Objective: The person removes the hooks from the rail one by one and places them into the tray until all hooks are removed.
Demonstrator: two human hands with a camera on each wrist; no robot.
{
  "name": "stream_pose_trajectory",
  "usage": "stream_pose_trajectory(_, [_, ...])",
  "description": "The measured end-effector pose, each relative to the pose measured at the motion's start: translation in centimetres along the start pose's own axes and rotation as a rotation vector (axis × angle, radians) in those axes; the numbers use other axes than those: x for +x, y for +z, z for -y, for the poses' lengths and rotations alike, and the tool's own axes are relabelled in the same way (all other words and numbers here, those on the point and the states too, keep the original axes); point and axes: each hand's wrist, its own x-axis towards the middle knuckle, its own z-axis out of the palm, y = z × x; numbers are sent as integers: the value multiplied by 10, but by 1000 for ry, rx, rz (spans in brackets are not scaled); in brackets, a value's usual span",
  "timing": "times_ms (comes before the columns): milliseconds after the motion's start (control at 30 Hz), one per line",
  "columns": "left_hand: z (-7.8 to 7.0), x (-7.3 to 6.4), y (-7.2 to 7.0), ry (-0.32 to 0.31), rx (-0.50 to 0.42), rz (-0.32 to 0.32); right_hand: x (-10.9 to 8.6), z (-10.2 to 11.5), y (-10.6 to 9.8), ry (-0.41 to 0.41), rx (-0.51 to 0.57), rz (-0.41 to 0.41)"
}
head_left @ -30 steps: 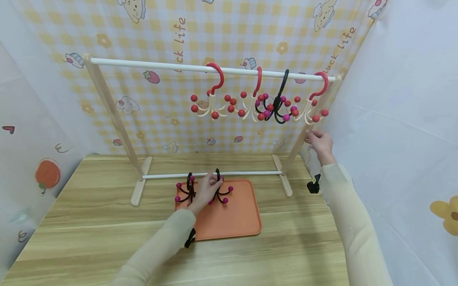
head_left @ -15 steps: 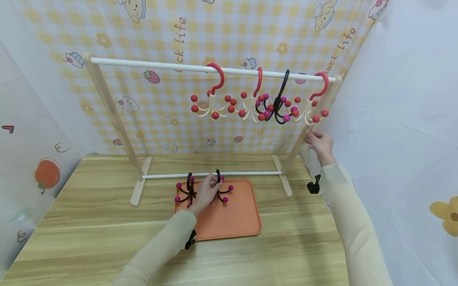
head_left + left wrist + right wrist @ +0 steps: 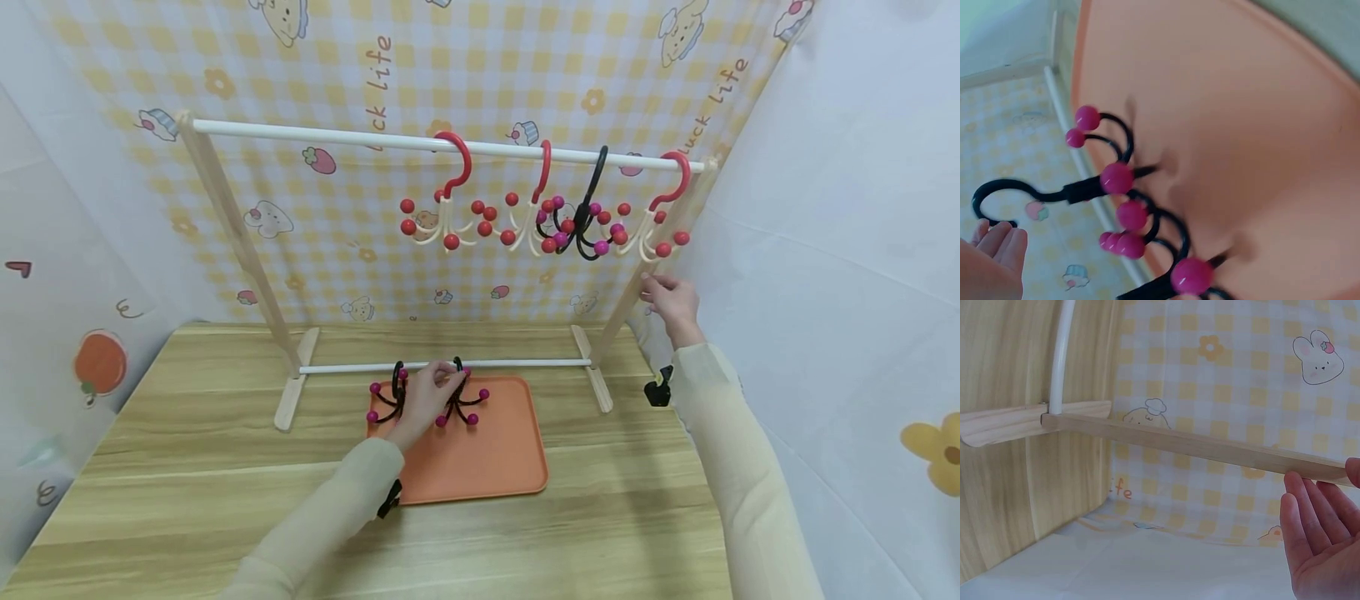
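Two black hooks with magenta balls stand on an orange tray (image 3: 495, 458). My left hand (image 3: 442, 385) is between them, fingertips pinching the curved top of the right black hook (image 3: 459, 398); the other black hook (image 3: 390, 398) stands free beside my wrist. In the left wrist view my fingertips (image 3: 1000, 234) touch the loop end of that hook (image 3: 1116, 178) above the tray (image 3: 1241, 125). My right hand (image 3: 652, 287) rests with straight fingers against the rack's right wooden post (image 3: 626, 308); the right wrist view shows the hand (image 3: 1316, 506) beside the post (image 3: 1197, 447).
A wooden rack with a white top rail (image 3: 337, 137) stands on the wooden table (image 3: 187, 467). Three red-and-cream hooks (image 3: 450, 208) and one black hook (image 3: 585, 225) hang on its right half. A white lower rail (image 3: 525, 362) runs just behind the tray. Patterned walls enclose the table.
My left hand has shifted slightly up and left at the right black hook. The right hand has stayed on the post.
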Motion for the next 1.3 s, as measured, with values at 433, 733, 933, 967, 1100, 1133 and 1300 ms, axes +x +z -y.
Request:
stream_pose_trajectory(433, [-45, 23, -57, 102, -110, -32, 1, -3, -2, -34, 88, 3])
stream_pose_trajectory(733, [-73, 43, -106, 222, -91, -129, -2, 1, -1, -7, 48, -8])
stream_pose_trajectory(933, [-82, 51, -142, 236, -23, -227, -1, 0, -1, -4, 23, 1])
stream_pose_trajectory(967, [-83, 52, -147, 237, -14, -242, -1, 0, -1, -5, 21, 2])
stream_pose_trajectory(1100, [-84, 56, -168, 238, 6, -306, 0, 0, -1, -4, 26, 4])
stream_pose_trajectory(1133, [-84, 57, -173, 241, 18, -325, 0, 0, 0, -4, 28, 2])
stream_pose_trajectory(1300, [-82, 61, -193, 280, 31, -421, -2, 2, -1, -3, 39, -3])
